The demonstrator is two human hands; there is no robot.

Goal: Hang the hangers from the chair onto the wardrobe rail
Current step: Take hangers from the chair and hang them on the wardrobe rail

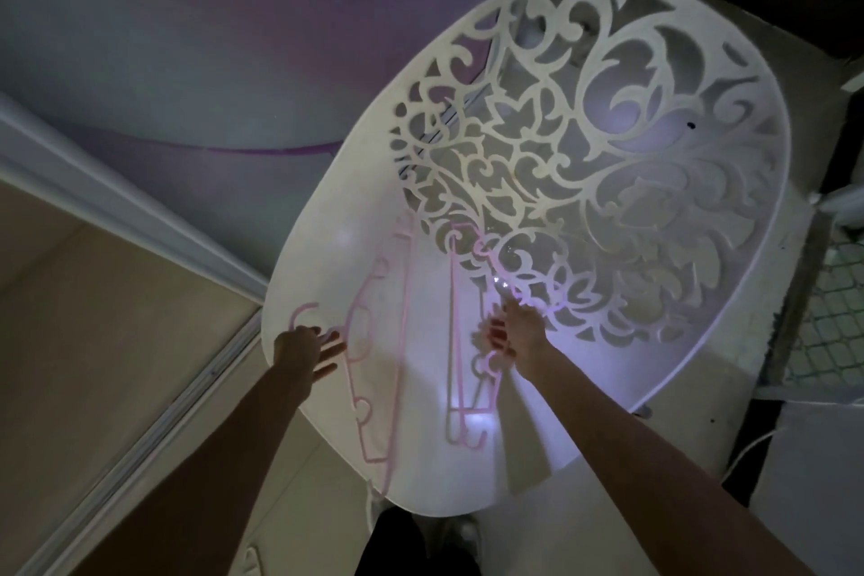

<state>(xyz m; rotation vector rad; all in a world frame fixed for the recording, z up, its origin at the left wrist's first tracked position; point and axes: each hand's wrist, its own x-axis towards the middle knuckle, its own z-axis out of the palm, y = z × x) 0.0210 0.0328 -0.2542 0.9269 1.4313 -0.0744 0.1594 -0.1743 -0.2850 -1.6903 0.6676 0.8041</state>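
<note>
Pick-up stage. Two pink hangers lay flat on the white chair (729,365) seat: the left hanger (374,369) and the right hanger (460,369). The left hand (306,348), fingers spread and holding nothing, reached beside the left hanger's hook; the right hand (512,330) touched the right hanger, grip unclear. Next, probably, each closes and lifts. A purple-grey sliding door (187,37) stood far left; the rail was unseen.

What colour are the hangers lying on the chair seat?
Pale pink hangers on the white chair, in the head view.
</note>
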